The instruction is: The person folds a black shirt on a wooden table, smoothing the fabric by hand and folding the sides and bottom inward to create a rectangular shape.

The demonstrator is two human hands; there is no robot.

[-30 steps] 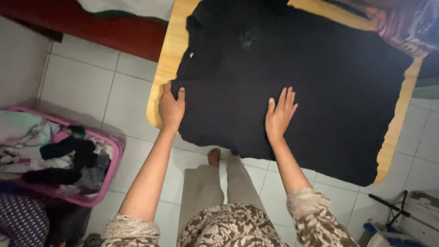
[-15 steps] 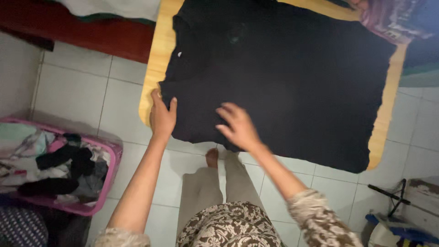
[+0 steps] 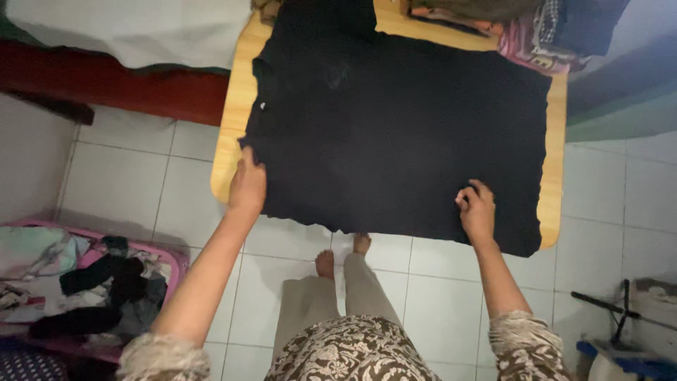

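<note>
Right hand (image 3: 478, 210) now farther right on black cloth (image 3: 395, 127)

Home — tiled floor (image 3: 141, 169), laundry basket (image 3: 92, 289)

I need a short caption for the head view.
Both hands, left and right, grip a black cloth on a wooden table.

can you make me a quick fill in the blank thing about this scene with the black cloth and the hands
1. The black garment lies spread on a ____ table.
2. The left hand grips the garment's near ____ corner.
3. The right hand pinches the garment near its ____ edge.
4. The basket of clothes on the floor has a ____ rim.

Missing words: wooden; left; near; pink
</note>
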